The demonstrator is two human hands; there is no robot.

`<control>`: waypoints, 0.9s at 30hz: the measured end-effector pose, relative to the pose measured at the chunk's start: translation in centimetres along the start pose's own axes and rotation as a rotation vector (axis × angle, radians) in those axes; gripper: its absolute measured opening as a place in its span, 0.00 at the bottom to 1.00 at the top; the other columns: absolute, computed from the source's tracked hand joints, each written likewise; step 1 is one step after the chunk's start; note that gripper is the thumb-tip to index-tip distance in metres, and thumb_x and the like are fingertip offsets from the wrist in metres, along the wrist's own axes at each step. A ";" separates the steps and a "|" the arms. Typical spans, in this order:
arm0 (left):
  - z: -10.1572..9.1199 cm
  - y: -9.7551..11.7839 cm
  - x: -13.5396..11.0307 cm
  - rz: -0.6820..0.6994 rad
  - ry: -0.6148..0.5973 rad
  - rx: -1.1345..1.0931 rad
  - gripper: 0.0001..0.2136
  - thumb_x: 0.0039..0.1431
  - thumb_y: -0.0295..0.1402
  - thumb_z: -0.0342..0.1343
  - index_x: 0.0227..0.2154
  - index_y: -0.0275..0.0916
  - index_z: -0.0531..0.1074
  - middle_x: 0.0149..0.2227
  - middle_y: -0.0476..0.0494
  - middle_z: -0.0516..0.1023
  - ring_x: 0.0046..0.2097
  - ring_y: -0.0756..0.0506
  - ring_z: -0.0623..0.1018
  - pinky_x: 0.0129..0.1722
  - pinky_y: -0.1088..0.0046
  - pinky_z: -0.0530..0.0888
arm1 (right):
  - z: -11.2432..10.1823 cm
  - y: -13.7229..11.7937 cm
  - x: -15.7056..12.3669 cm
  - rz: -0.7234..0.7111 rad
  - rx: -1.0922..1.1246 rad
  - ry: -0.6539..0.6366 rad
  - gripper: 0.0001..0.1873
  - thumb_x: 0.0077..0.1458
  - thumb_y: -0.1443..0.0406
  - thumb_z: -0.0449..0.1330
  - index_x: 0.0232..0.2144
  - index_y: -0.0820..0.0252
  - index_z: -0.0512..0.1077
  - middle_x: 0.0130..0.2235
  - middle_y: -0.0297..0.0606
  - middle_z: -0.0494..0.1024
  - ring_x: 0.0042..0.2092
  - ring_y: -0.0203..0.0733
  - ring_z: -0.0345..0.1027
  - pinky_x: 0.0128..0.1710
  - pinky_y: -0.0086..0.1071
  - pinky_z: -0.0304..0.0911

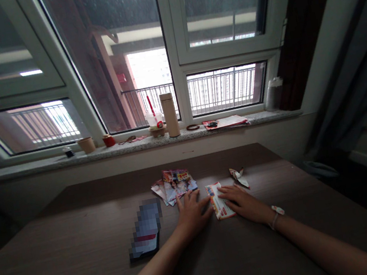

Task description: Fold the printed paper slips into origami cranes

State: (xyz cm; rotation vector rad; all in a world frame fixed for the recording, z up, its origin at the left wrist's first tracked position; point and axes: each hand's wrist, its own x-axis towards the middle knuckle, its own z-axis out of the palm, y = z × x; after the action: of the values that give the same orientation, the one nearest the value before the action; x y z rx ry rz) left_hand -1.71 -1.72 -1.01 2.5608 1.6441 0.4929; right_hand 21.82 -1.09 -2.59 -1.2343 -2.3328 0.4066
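Observation:
A small printed sheet of paper (218,201), white with red and yellow edges, lies on the brown table (81,241). My left hand (192,214) rests flat at its left side, fingers spread, thumb side close to the paper's edge. Over the sheet's right part lies my right hand (242,202), fingers stretched out and touching the paper. Just beyond the left fingertips is a loose pile of colourful printed sheets (178,186). A folded paper piece (239,178) with pointed ends sits behind my right hand.
A phone (146,229), its screen blurred, lies left of my left forearm. On the stone windowsill (129,151) stand a beige thermos (170,116), a clear cup with a red straw (154,119), a paper cup (86,145), scissors (211,125) and more sheets (230,122).

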 end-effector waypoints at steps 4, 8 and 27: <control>0.0 0.0 0.0 -0.003 0.001 -0.008 0.17 0.62 0.46 0.53 0.53 0.57 0.71 0.62 0.41 0.64 0.64 0.31 0.59 0.59 0.31 0.46 | 0.0 0.1 0.0 0.000 -0.010 -0.009 0.20 0.63 0.61 0.50 0.56 0.50 0.68 0.64 0.40 0.63 0.66 0.48 0.53 0.65 0.57 0.42; 0.0 0.0 0.0 -0.004 0.013 -0.016 0.17 0.61 0.46 0.54 0.53 0.57 0.72 0.62 0.41 0.64 0.63 0.31 0.59 0.60 0.32 0.47 | -0.1 -0.2 0.0 -0.012 -0.038 -0.020 0.21 0.64 0.60 0.49 0.57 0.48 0.67 0.64 0.39 0.63 0.66 0.48 0.52 0.66 0.57 0.41; 0.2 -0.1 0.0 -0.011 0.010 0.005 0.17 0.61 0.47 0.54 0.53 0.58 0.72 0.62 0.42 0.64 0.63 0.31 0.59 0.60 0.32 0.47 | -0.1 -0.4 -0.1 -0.015 -0.053 -0.011 0.20 0.64 0.61 0.49 0.57 0.49 0.68 0.64 0.39 0.64 0.65 0.48 0.53 0.66 0.57 0.42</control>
State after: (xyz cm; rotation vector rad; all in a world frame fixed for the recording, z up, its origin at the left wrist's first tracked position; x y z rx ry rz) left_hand -1.72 -1.65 -1.18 2.5555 1.6631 0.5020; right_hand 21.59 -1.37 -2.31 -1.2410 -2.3750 0.3488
